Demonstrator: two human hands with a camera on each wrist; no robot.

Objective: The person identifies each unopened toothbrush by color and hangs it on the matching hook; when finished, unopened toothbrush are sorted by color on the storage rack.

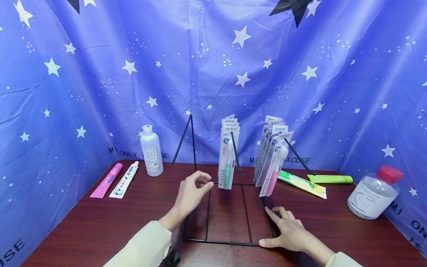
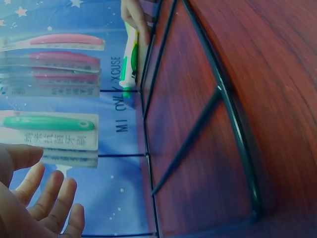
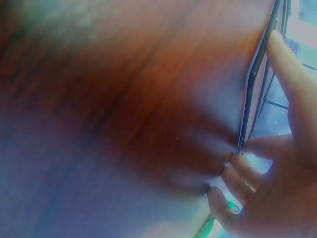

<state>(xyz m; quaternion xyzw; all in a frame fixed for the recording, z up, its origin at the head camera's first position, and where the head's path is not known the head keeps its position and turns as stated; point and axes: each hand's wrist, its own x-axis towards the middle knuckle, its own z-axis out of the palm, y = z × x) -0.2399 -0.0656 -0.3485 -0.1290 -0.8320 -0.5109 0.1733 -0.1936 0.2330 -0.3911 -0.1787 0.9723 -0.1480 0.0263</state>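
A black wire display rack (image 1: 230, 243) stands on the table with packaged toothbrushes hanging from two of its hooks. The middle row has a green-handled toothbrush pack (image 1: 228, 163) in front; the right row shows a pink-handled toothbrush pack (image 1: 276, 167). My left hand (image 1: 191, 194) hovers just left of the green pack, its fingers loosely bent and apart with nothing between them, as the left wrist view shows. Low at the rack's right front corner, my right hand (image 1: 288, 230) rests on the base wire, thumb and fingers spread along it. The left hook (image 1: 181, 141) carries nothing.
A pink tube (image 1: 106, 180), a white toothpaste tube (image 1: 125, 179) and a white bottle (image 1: 151, 150) are on the left. Behind the right row lie a green-and-yellow toothpaste tube (image 1: 301, 183) and a lime tube (image 1: 330, 179). A red-capped jar (image 1: 373, 194) stands far right.
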